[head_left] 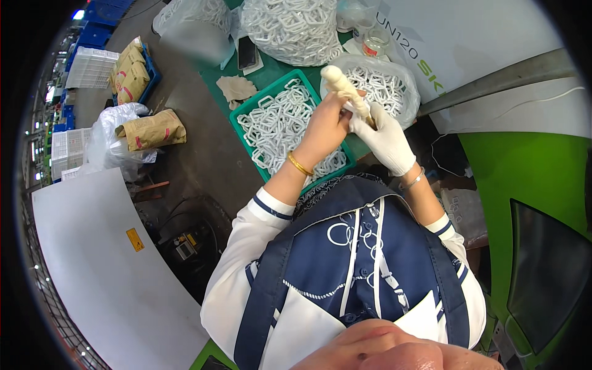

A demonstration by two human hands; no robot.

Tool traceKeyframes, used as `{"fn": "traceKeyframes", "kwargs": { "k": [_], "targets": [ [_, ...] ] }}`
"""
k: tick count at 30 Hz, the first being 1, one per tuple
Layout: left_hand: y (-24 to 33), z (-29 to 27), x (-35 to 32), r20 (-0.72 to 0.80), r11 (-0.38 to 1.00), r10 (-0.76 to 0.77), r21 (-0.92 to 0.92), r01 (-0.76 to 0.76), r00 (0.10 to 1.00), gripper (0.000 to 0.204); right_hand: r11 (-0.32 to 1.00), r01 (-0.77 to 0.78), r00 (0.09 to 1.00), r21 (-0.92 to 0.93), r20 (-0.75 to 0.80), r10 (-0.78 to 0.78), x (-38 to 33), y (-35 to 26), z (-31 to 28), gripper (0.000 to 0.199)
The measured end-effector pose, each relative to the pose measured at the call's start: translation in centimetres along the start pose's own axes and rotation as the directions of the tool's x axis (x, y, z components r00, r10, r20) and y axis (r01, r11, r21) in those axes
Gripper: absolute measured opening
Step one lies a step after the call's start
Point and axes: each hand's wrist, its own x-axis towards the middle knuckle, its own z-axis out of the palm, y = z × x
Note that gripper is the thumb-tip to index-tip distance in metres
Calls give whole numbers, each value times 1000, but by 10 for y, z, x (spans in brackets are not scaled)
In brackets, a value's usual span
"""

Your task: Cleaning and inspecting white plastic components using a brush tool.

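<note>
Over the far right corner of a green tray (237, 123), my two hands are close together at a tool with a thick, pale wrapped handle (336, 79). My bare left hand (327, 123), a gold bangle on its wrist, closes around the handle. My right hand (387, 139) wears a white knitted glove and pinches the tool's narrow, darker end. Whether a small white part sits between the fingers, I cannot make out. White chain-link-shaped plastic pieces (277, 123) fill the tray beneath. Beyond my right hand, a clear-plastic-lined container (407, 92) holds more white pieces.
A big clear bag of white links (293, 31) stands at the back, beside a phone (247, 53) and a beige cloth (236, 90). A glass jar (375, 43) is at the back right. Green-and-white machine panels (524, 160) rise on my right; paper sacks (154, 129) lie left.
</note>
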Motion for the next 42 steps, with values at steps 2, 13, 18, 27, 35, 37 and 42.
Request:
{"fn": "traceKeyframes", "kwargs": {
  "k": [2,13,18,27,35,37,42],
  "targets": [
    [-7,6,0,81,915,-241,-313,254,967,22,965,128,992,231,-52,-119,1,8,4,29],
    [-8,17,-7,484,-348,-195,-847,402,853,38,986,118,869,120,-493,-44,1,3,-1,30],
    [-23,20,-14,421,-478,-24,-801,360,907,38,999,17,968,43,-250,-6,-17,-21,11,29],
    [-14,25,-13,441,-394,-296,-864,312,847,38,992,121,939,47,-331,-98,-13,-14,25,30],
    [3,10,-7,296,-345,-314,-921,182,902,42,991,120,915,-63,-380,-135,-16,16,3,20],
    [5,9,-6,301,-330,-340,-925,187,891,42,970,99,955,-220,-252,-155,-21,29,6,23],
    [-6,9,-9,306,-279,-307,-934,223,901,41,996,-66,943,-66,-331,41,-22,20,-2,23]
  ]
}}
